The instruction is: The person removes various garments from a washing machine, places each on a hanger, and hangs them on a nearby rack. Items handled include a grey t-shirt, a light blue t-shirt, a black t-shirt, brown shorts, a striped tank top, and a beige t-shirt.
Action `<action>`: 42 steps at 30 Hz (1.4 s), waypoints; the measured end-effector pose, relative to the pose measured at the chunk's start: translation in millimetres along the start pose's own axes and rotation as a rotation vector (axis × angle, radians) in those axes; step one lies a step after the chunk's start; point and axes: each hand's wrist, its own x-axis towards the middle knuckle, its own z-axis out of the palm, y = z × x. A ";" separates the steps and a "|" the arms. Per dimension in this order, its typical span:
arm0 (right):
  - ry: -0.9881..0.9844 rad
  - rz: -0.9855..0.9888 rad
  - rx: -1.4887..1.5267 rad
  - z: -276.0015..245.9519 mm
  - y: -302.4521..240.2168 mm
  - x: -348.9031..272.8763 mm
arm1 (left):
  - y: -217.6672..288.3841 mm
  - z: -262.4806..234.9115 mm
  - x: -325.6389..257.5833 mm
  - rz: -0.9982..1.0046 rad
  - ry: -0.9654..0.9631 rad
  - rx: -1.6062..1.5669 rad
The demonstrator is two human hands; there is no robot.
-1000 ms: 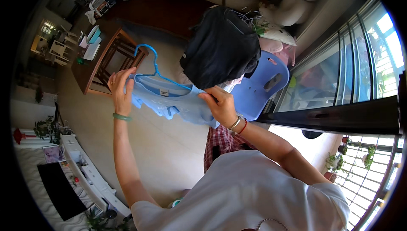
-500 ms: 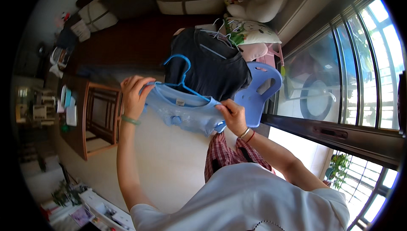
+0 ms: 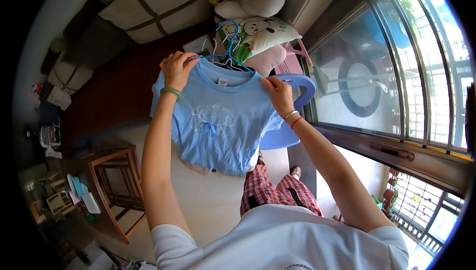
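Note:
A light blue T-shirt (image 3: 210, 121) hangs spread out between my hands, its front toward me with a small bow and a pale printed figure. Its neckline sits on a blue hanger (image 3: 231, 52), whose hook stands up at the far side. My left hand (image 3: 177, 72) is closed on the left shoulder, fingers over cloth and hanger arm. At the other shoulder, my right hand (image 3: 278, 93) pinches the fabric near the hanger's end. White hangers (image 3: 214, 46) show just beyond the collar; most of what lies behind the shirt is hidden.
A blue plastic chair (image 3: 282, 138) stands behind the shirt's right side. Beyond are a printed pillow (image 3: 265, 32), a pink cushion (image 3: 267, 62) and a dark brown sofa seat (image 3: 104, 89). A wooden chair (image 3: 130, 171) stands at left, a sliding glass door (image 3: 347, 84) at right.
Both hands have moved farther out with the T-shirt, which now hangs fuller and flatter. It covers the dark shirt seen behind it before. The view has turned somewhat.

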 end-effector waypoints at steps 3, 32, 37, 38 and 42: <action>-0.017 0.016 0.001 6.2 23.3 11.3 | -6.6 24.1 1.7 -0.023 0.005 0.020; -0.242 0.296 1.046 -233.7 36.4 -265.6 | 421.5 24.7 -264.6 -0.860 -0.227 -1.778; -0.041 0.401 1.122 -353.0 77.2 -357.2 | 565.8 46.9 -310.9 -0.893 -0.507 -1.928; 0.033 0.447 1.158 -378.3 84.0 -369.0 | 594.5 53.7 -313.0 -0.898 -0.583 -1.944; 0.291 0.371 1.278 -471.1 118.3 -415.6 | 701.9 84.6 -312.9 -0.882 -0.839 -1.912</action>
